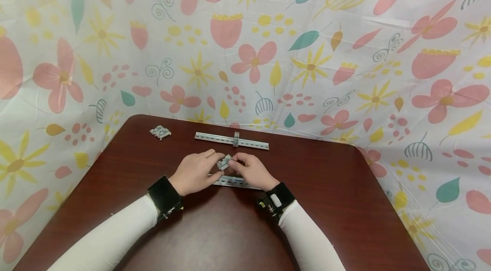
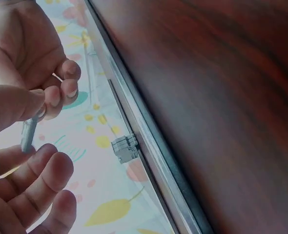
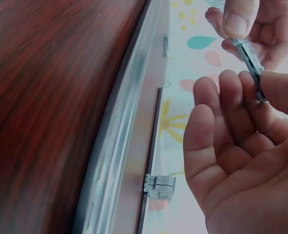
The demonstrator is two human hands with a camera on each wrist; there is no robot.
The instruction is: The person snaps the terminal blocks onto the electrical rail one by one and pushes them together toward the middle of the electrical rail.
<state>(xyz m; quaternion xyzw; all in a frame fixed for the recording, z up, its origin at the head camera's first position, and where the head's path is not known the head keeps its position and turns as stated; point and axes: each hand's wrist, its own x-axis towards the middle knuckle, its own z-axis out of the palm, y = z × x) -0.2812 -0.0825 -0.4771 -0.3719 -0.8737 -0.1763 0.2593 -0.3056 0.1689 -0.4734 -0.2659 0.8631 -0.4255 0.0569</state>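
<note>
A small grey terminal block is held up between both hands over the near slotted metal DIN rail. My left hand holds its left side, thumb and index finger at opposite edges. With thumb and index finger my right hand pinches its right end. The right wrist view shows the terminal block edge-on, the left thumb at its upper end and the right thumb at its lower end. In the left wrist view the terminal block is partly covered by fingers.
Farther back lies a second DIN rail, with a grey terminal block seated across it. More grey terminal blocks lie together at the table's back left. A flower-patterned curtain hangs behind the dark wooden table.
</note>
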